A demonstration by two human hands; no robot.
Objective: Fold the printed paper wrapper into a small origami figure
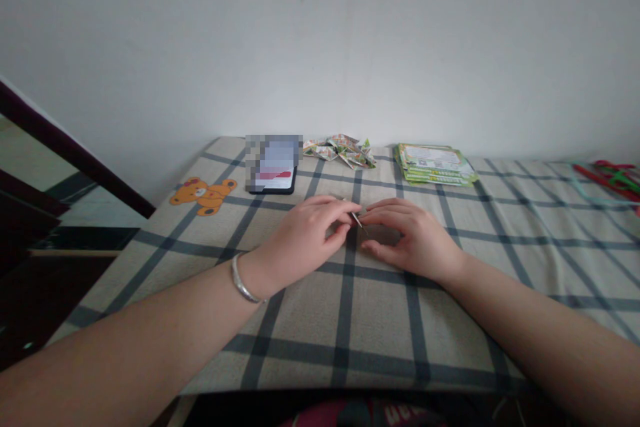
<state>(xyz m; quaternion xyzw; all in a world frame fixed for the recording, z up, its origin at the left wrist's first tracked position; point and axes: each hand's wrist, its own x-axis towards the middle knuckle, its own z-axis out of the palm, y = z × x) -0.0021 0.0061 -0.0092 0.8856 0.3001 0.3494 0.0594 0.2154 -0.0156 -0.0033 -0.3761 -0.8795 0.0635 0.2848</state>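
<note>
My left hand [305,240] and my right hand [413,237] meet at the middle of the checked tablecloth [350,320]. Both pinch a small folded piece of paper [357,219] between their fingertips; only a thin pale edge of it shows. The fingers of both hands are curled and pressed together round it. A silver bracelet [243,282] sits on my left wrist. Both forearms rest on the table.
A phone [274,165] lies at the back left beside a bear print [203,195]. Several small folded paper pieces [341,150] are heaped at the back centre. A stack of green printed sheets [434,164] lies right of them. Red and green sticks [613,177] are at the far right. A white wall stands behind.
</note>
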